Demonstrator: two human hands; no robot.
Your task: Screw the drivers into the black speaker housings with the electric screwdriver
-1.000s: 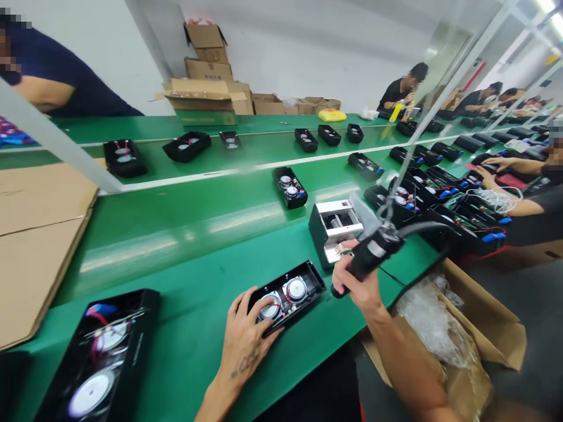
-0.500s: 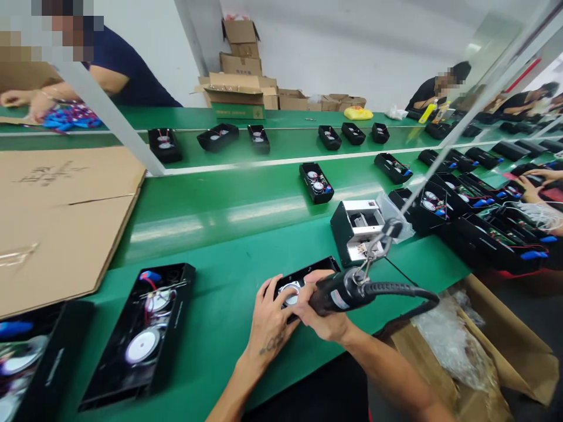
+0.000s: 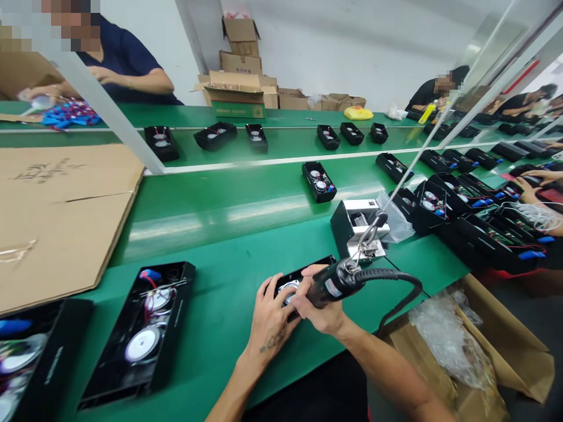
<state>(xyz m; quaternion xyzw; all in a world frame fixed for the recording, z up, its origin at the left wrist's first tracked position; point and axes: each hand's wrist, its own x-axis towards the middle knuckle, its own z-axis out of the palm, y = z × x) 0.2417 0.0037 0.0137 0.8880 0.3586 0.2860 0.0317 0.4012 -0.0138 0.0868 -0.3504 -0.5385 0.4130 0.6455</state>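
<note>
My right hand (image 3: 322,308) is wrapped round a black electric screwdriver (image 3: 336,282), which slants down to the left from its hanging hook. Its tip is hidden behind my fingers. Beneath it, a black speaker housing (image 3: 324,261) lies on the green bench with a round silver-rimmed speaker (image 3: 288,291) inside. My left hand (image 3: 271,313) grips the near end of this housing, fingers over its edge and beside the speaker. Just beyond stands a black and silver screw feeder (image 3: 358,230).
Left of my hands lie two open housings with speakers and wires, the nearer-to-centre housing (image 3: 141,334) slanted. A cardboard sheet (image 3: 65,217) covers the left bench. More housings (image 3: 319,181) sit on the belt. An open carton (image 3: 475,351) with plastic is at right. Co-workers sit across and at right.
The screwdriver's rear end and my right hand have shifted slightly left, and its cable has swung along. My left hand keeps its place. The co-worker at far left has raised a hand.
</note>
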